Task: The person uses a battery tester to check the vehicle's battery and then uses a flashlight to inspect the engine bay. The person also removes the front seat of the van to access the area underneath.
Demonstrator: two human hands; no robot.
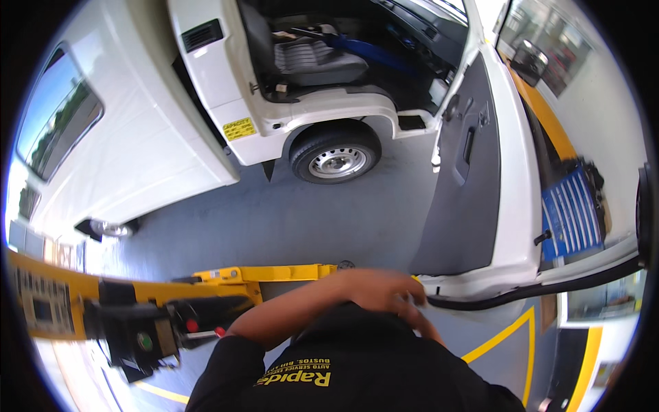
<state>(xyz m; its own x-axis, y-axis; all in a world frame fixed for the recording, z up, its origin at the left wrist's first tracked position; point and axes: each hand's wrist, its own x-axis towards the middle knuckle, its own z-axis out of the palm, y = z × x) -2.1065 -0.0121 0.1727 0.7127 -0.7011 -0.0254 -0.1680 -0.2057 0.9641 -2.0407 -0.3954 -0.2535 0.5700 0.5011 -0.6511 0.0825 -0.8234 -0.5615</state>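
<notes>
Close to my chest, my left hand [377, 290] reaches across to the right. My right hand [412, 314] is beside it, partly hidden behind the black shirt. Motion smears the fingers of both hands, and a small pale spot between them is too blurred to name. Just to the right of my hands is the lower edge of the white vehicle's open door [463, 199], with its dark grey inner panel. A yellow lift arm [281, 272] lies low beyond my left forearm.
The white vehicle [226, 89] stands ahead, showing its front wheel [336, 154] and a grey seat [309, 58]. A yellow lift post [41, 295] with a black motor unit [141, 336] is on the left. Behind the door stands a blue tool cabinet [571, 213].
</notes>
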